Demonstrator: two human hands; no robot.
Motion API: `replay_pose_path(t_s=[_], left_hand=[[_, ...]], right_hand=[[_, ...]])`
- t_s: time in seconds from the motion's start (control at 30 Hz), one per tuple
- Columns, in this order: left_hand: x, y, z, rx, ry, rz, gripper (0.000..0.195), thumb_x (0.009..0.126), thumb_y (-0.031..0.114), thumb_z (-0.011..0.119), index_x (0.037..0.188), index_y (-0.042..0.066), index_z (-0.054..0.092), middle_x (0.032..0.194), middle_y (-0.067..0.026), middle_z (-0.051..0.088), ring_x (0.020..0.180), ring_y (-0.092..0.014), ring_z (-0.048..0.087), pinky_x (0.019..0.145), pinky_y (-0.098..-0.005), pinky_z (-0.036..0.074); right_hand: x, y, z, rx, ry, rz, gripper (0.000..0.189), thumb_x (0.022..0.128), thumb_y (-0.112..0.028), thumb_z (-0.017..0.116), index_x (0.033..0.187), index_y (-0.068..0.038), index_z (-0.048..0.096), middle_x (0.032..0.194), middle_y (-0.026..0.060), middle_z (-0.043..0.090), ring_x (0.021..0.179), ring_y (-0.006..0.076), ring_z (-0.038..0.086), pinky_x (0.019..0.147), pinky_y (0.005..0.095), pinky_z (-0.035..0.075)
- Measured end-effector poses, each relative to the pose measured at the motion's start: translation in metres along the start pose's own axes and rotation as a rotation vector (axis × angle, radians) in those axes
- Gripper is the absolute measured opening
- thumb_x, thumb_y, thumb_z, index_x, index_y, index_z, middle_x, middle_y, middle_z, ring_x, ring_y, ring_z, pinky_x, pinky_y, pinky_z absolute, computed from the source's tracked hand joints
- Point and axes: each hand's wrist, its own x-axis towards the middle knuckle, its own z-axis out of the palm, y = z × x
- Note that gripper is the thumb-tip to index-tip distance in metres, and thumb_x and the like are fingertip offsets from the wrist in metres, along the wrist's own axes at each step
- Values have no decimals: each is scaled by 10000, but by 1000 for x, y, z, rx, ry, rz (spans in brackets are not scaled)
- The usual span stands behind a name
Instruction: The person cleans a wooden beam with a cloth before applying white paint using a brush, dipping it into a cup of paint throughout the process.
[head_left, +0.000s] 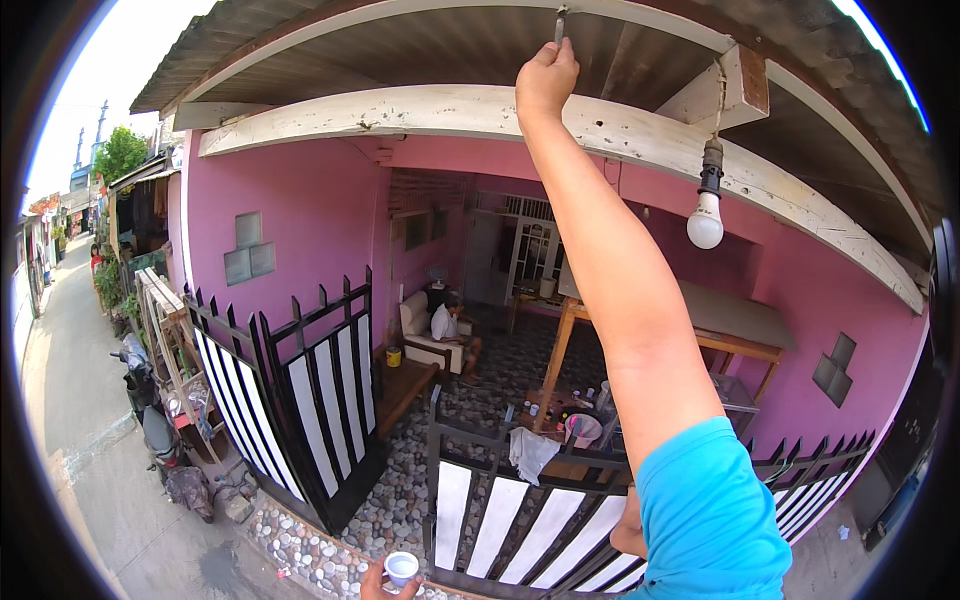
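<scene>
My right hand is raised high on an outstretched arm with a turquoise sleeve. It grips the thin handle of what looks like a paintbrush. The tool's tip meets the lower edge of the white outer roof beam; its exact shape is too small to tell. Low at the bottom edge, my left hand holds a small white cup with something pale inside. Behind my raised forearm runs a second white wooden beam, with chipped and dark spots.
A light bulb hangs from a cord right of my arm. Below stand black-and-white metal gates with pointed bars, a white cloth draped over one. A person sits in an armchair inside. A motorbike is parked at left.
</scene>
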Motion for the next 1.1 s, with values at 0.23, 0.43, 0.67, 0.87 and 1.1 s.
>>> replay_pose_path(t_s=[0.23,0.43,0.67,0.87,1.1], left_hand=[[-8,11,-8,-98,62,-95,704,751,205,835,1322,-48,512,1113,-188,637,988,-271,643,811,-363,529],[-12,-3,-8,-40,44,-103,706,746,200,839,1319,-51,511,1086,-179,642,952,-263,646,806,-356,529],[-3,15,-8,-87,0,-89,610,731,179,845,1239,-17,570,1069,-159,667,940,-243,656,770,-353,542],[-6,32,-14,-46,-20,-109,624,736,194,850,1256,-3,566,1071,-144,679,934,-228,666,753,-342,547],[-10,34,-20,-82,-41,-93,628,739,186,847,1266,2,558,1112,-138,668,950,-221,666,765,-343,551]], right_hand=[[-5,9,34,-54,-310,-181,433,989,-210,420,1291,82,528,1146,290,537,1055,417,562,956,434,436],[16,7,-14,-52,-97,-235,404,995,-198,435,1279,72,534,1169,259,533,1057,386,559,959,420,432],[36,24,-65,-99,101,-207,400,1000,-201,440,1286,62,531,1173,241,532,1050,368,565,946,411,441],[52,28,-107,-82,261,-154,425,1009,-224,408,1292,73,520,1163,250,535,1044,372,564,951,415,433],[35,-3,-90,-86,314,-36,488,1035,-217,334,1394,110,381,1201,264,458,1053,380,535,940,406,423]])
